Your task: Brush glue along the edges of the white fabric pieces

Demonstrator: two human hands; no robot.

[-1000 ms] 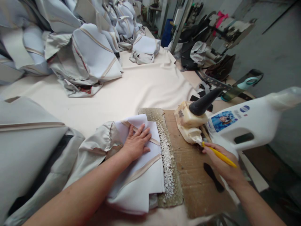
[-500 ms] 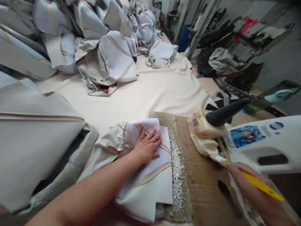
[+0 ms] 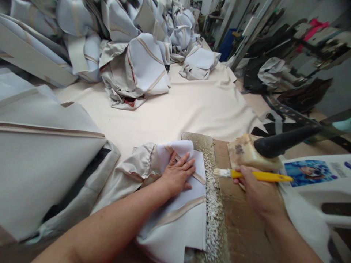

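My left hand (image 3: 177,174) lies flat, fingers spread, on a white fabric piece with beige trim (image 3: 183,212), pinning it down by its right edge. My right hand (image 3: 256,191) grips a yellow-handled brush (image 3: 257,176); its pale bristles point left, just above the glue-crusted strip (image 3: 212,204) beside the fabric edge. Right behind the brush stands a glue-caked container with a black handle (image 3: 248,153).
A cardboard board (image 3: 241,226) lies under the brush. A white plastic jug (image 3: 312,182) lies at the right. Piles of white and beige sewn covers (image 3: 137,62) fill the back and left of the cream-covered table (image 3: 178,106). Sewing machines and dark material stand far right.
My right hand drew the brush out from beside the glue container and swung it left, bristles now over the crusted strip. My left hand stayed on the fabric. The camera shifted.
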